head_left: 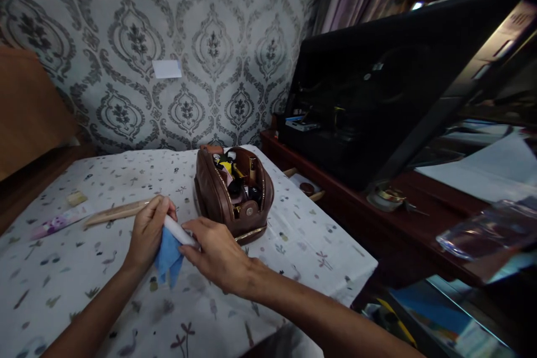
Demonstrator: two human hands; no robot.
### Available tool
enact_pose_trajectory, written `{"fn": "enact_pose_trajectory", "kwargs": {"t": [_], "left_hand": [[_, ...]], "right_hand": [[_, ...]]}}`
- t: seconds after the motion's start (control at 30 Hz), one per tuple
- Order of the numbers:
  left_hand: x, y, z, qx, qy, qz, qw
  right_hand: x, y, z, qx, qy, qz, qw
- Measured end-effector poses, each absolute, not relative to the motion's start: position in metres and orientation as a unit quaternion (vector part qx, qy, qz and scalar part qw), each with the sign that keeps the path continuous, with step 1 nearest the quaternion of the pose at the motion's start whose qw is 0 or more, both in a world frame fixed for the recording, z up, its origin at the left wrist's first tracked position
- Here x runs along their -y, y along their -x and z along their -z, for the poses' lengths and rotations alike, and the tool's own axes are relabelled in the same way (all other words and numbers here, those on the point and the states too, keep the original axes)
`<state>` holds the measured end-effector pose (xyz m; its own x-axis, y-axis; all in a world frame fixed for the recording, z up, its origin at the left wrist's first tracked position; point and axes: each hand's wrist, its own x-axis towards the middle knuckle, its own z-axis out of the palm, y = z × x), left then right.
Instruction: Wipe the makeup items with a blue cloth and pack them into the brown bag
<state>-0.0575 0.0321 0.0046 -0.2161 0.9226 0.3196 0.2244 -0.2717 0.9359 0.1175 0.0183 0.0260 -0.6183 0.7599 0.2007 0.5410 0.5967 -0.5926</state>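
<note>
A slim white tube (pixel 180 231) is held between my two hands above the table. My left hand (pixel 146 229) is closed at its upper left end, with a blue cloth (pixel 168 257) hanging below the fingers. The thumb and fingers of my right hand (pixel 222 251) pinch the lower right end. Just beyond stands a brown toiletry bag (pixel 210 190), unzipped, with bottles and small cosmetic items inside. To the left of my left hand lie a long beige item (pixel 113 213) and a white-and-purple tube (pixel 62 220).
A patterned white cloth (pixel 289 251) covers the table. A small yellowish piece (pixel 76 198) lies at left, near a brown box (pixel 29 106). At right, a large black screen (pixel 356 95) stands on a dark red desk (pixel 419 224) with papers and a clear plastic pack (pixel 482 229).
</note>
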Motion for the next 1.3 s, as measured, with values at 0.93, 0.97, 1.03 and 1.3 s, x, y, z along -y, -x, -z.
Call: {"fn": "enact_pose_trajectory", "kwargs": {"t": [0.93,0.97,1.03,1.3], "left_hand": [[-0.047,0.088,0.041,-0.565,-0.684,-0.441,0.138],[-0.047,0.088,0.041,-0.566,-0.683,-0.441,0.137],[-0.046,0.087,0.04,-0.568,-0.679,-0.443,0.14],[-0.044,0.085,0.041,-0.557,-0.668,-0.472,0.143]], "right_hand": [[-0.022,-0.1,0.002,0.857,0.417,-0.248,0.173],[-0.023,-0.101,0.002,0.859,0.414,-0.244,0.173],[-0.023,-0.105,0.001,0.864,0.41,-0.238,0.172],[-0.023,-0.141,-0.03,0.846,0.39,-0.251,0.262]]}}
